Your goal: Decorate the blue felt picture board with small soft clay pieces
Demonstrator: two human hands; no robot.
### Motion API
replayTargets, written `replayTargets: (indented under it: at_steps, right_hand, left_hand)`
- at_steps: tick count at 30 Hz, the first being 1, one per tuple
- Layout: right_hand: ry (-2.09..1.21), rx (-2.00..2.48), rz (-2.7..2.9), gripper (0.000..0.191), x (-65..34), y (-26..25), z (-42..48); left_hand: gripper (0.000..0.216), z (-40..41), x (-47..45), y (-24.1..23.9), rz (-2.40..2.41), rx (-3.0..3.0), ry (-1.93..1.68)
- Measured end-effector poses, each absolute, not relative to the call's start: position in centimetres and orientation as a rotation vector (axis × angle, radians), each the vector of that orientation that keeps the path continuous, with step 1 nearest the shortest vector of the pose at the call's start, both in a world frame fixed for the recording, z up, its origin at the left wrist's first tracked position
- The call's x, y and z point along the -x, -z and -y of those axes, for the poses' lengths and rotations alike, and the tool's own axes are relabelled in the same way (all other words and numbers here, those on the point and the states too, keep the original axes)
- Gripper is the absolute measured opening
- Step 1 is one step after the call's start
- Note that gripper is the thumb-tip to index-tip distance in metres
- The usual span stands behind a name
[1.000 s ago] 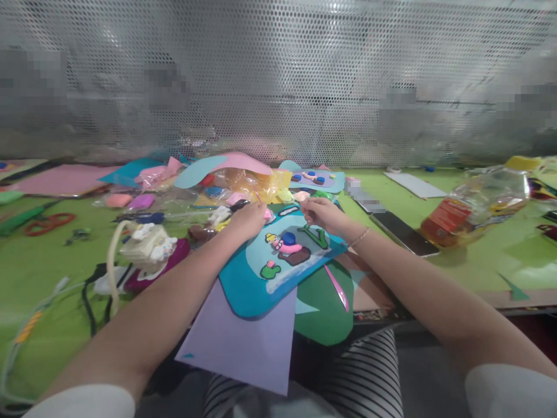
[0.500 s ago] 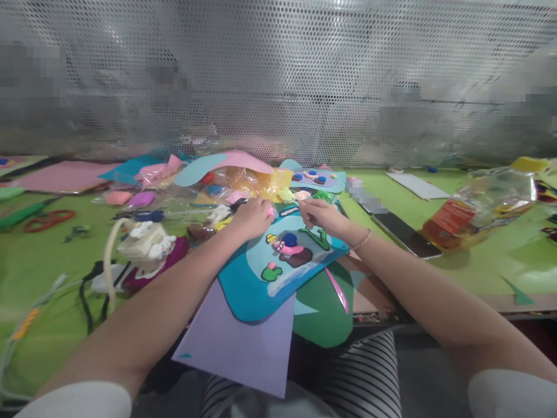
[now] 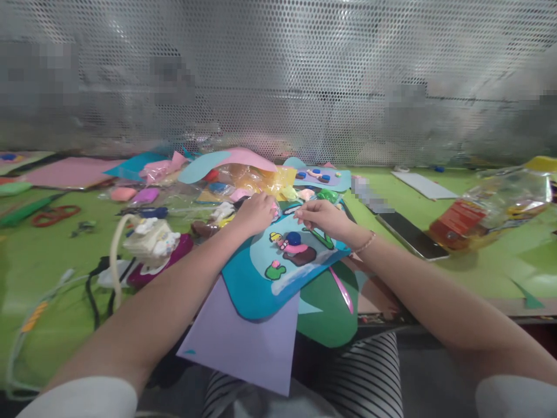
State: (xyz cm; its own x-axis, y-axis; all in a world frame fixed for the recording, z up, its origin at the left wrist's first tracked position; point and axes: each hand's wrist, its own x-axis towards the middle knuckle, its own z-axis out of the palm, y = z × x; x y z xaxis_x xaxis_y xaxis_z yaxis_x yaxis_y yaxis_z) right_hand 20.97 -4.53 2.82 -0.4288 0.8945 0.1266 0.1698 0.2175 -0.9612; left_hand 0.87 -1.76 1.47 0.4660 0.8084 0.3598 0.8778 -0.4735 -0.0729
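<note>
A blue foam board (image 3: 246, 290) bears a clay picture of a pink snail (image 3: 296, 248) with a dark blue shell, a brown mound and a green cactus (image 3: 275, 270). My left hand (image 3: 257, 213) is closed at the board's upper left edge, with a lump of pink clay (image 3: 275, 212) showing at its fingertips. Over the upper right of the picture, my right hand (image 3: 322, 220) has thumb and fingers pinched together; whatever is between them is too small to make out. Green clay leaves (image 3: 324, 238) lie partly under that hand.
A lilac sheet (image 3: 248, 342), a green sheet (image 3: 335, 319) and a pink clay tool (image 3: 342, 290) lie beneath the board. Bagged clay (image 3: 243, 177) fills the back. To the right are a phone (image 3: 411, 234) and a bottle (image 3: 461, 217); red scissors (image 3: 55, 215) and a power strip (image 3: 161, 261) lie left.
My right hand has turned slightly, and its fingertips have moved a little left over the picture. My left hand stays at the board's edge. The whole view has shifted slightly.
</note>
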Motion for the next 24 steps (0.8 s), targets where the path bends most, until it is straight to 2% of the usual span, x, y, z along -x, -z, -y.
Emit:
replayTargets:
  at_steps: [6,10,17,24]
  right_hand:
    - [-1.020,1.088,1.943,0.025,-20.2,-3.6,5.7]
    - [-0.893,1.061,2.089,0.033,-19.7,-3.4,6.1]
    - [-0.820,1.027,2.123,0.032,-19.7,-2.9,6.0]
    - [-0.476,0.844,2.470,0.027,-19.7,-2.3,5.9]
  left_hand:
    - [0.029,1.9,-1.0,-1.1,1.417,2.498,0.416]
    - [0.028,2.0,-1.1,-1.3,1.397,2.495,0.445]
    - [0.028,2.2,-1.3,-1.7,1.305,2.541,0.600]
    - [0.035,1.9,-1.2,-0.5,1.340,2.556,0.385]
